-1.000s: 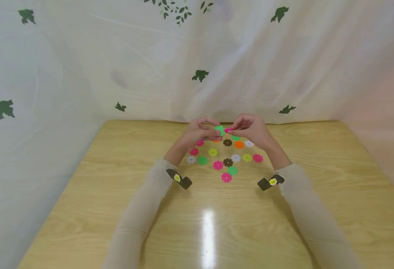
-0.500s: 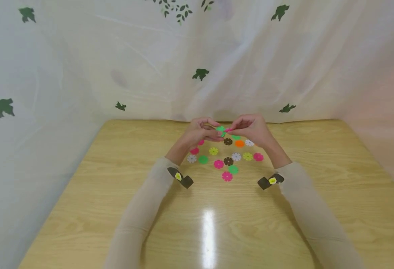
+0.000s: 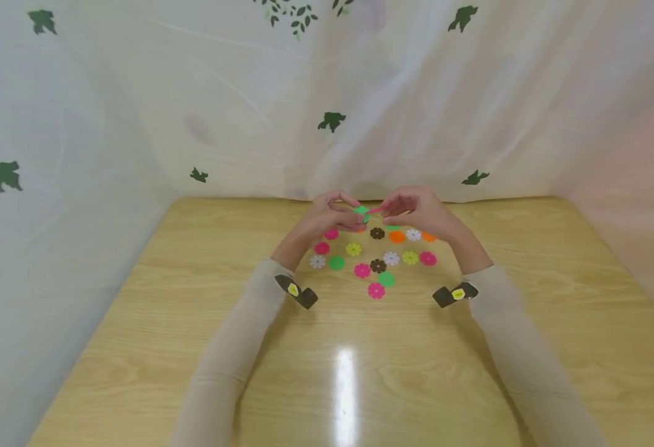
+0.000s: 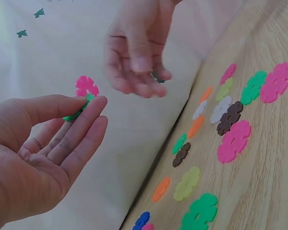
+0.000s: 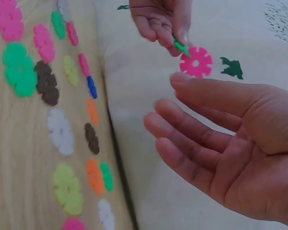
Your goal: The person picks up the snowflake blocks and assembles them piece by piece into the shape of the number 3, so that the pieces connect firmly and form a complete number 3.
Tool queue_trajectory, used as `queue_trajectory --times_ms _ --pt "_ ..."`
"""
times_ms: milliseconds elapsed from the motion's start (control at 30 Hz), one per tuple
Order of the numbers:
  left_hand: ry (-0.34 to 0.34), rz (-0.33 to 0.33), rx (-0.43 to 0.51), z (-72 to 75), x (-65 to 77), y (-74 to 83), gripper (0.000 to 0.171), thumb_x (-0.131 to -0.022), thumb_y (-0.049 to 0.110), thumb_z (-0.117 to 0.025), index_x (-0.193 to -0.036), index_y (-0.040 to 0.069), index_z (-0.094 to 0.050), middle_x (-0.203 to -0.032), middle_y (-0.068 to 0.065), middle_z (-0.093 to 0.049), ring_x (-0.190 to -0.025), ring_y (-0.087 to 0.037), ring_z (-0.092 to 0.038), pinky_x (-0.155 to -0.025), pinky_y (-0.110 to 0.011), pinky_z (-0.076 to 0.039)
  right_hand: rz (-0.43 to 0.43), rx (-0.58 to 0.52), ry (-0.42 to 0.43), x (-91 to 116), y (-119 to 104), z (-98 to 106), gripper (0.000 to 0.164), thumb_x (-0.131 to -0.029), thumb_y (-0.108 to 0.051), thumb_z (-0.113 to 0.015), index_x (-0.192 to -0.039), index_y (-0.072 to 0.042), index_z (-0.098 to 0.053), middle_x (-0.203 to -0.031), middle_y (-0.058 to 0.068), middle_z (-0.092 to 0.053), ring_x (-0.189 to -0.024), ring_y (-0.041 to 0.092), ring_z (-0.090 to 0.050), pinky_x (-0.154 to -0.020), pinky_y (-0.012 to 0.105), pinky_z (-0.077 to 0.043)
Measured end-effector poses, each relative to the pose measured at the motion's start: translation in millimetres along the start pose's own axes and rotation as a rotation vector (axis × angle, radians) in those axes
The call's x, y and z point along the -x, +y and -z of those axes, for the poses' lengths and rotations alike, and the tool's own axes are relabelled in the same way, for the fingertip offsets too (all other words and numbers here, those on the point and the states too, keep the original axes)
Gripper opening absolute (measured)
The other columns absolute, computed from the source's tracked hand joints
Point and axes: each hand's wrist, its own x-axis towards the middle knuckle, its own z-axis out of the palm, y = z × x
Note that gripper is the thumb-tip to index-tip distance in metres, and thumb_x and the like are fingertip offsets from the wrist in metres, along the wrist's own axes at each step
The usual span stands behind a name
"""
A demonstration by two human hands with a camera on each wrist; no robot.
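Observation:
My left hand (image 3: 328, 216) pinches a green notched flower disc (image 4: 76, 115) between thumb and fingers, above the far part of the table. A pink notched flower disc (image 5: 202, 69) is slotted into the green one, standing crosswise to it. In the right wrist view my right hand (image 5: 230, 139) has its fingers loosely spread with nothing between them, the thumb tip close to the pink disc. From the left wrist view a gap shows between the right hand (image 4: 141, 55) and the joined pair.
Several loose flower discs lie flat on the wooden table (image 3: 193, 310): pink (image 3: 376, 290), brown (image 3: 378, 233), white (image 3: 318, 262), yellow (image 3: 353, 249) and orange (image 3: 396, 237) among them. A pale curtain (image 3: 249, 124) with leaf and bird shapes hangs behind the table's far edge.
My right fingers have let go of the pink disc and drawn slightly right. The pink disc stays joined to the green one in my left hand, which has barely moved.

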Motion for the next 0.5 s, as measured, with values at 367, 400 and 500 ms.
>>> queue_trajectory --times_ms 367,400,500 --pt "0.036 -0.008 -0.001 10.3 -1.7 0.0 0.016 -0.094 -0.004 -0.068 -0.105 0.006 -0.063 -0.092 -0.007 -0.070 -0.078 -0.017 -0.076 -0.092 -0.046 -0.061 -0.047 0.212 -0.373 5 20 -20 0.020 -0.089 -0.006 -0.078 -0.106 0.002 -0.073 -0.095 0.014 -0.074 -0.084 0.017 -0.067 -0.076 0.024 -0.057" --pt "0.037 -0.005 0.000 10.3 -2.0 -1.1 0.016 -0.094 -0.004 -0.068 -0.104 0.006 -0.063 -0.091 -0.007 -0.070 -0.078 -0.017 -0.076 -0.093 -0.048 -0.060 -0.042 0.221 -0.377 6 21 -24 0.019 -0.088 -0.006 -0.079 -0.105 0.002 -0.073 -0.093 0.014 -0.073 -0.083 0.016 -0.066 -0.075 0.024 -0.056" --pt "0.036 0.004 -0.005 9.2 -2.8 -3.5 0.015 -0.094 -0.004 -0.068 -0.104 0.006 -0.063 -0.090 -0.006 -0.070 -0.078 -0.017 -0.076 -0.097 -0.054 -0.056 -0.055 0.233 -0.363 9 23 -33 0.019 -0.085 -0.004 -0.080 -0.102 0.002 -0.074 -0.086 0.013 -0.071 -0.076 0.015 -0.063 -0.071 0.025 -0.055"
